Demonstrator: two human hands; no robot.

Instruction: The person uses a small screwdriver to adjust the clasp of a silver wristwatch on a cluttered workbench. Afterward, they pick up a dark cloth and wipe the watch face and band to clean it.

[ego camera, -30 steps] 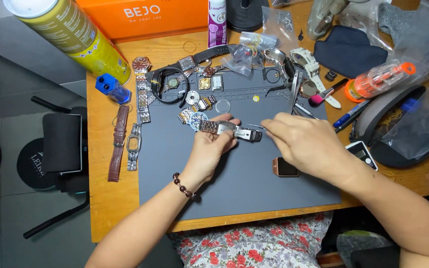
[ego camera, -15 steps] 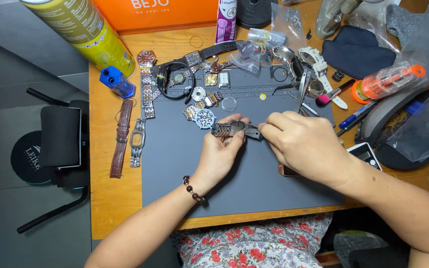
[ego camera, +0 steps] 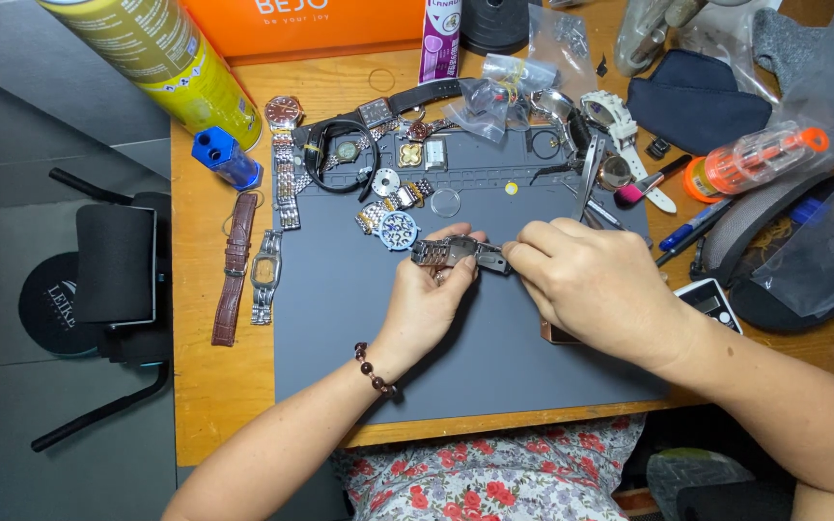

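Grey rubber mat covers the middle of a wooden tabletop, and both hands meet above it. The left hand is closed on a metal watch band, fingers curled under it and thumb on top; the right hand pinches the band's right end, fingertips pressed together — whether a small tool sits between them cannot be told. So the band hangs just over the mat's centre, gripped from both sides.

Along the mat's far edge lies a scatter of watch parts: a blue-dialled watch head just beside the band, small cases, a round glass and a black strap. Left of the mat, on bare wood, a brown leather strap lies beside a steel watch; further back stand a blue block and a yellow-green spray can lying tilted. An orange box sits at the back edge. To the right are pens, an orange-capped tube, a dark pouch and clear plastic bags.

Beyond the tabletop's left edge the floor is grey tile, with a black stand on it — near the person's floral clothing at the front edge.
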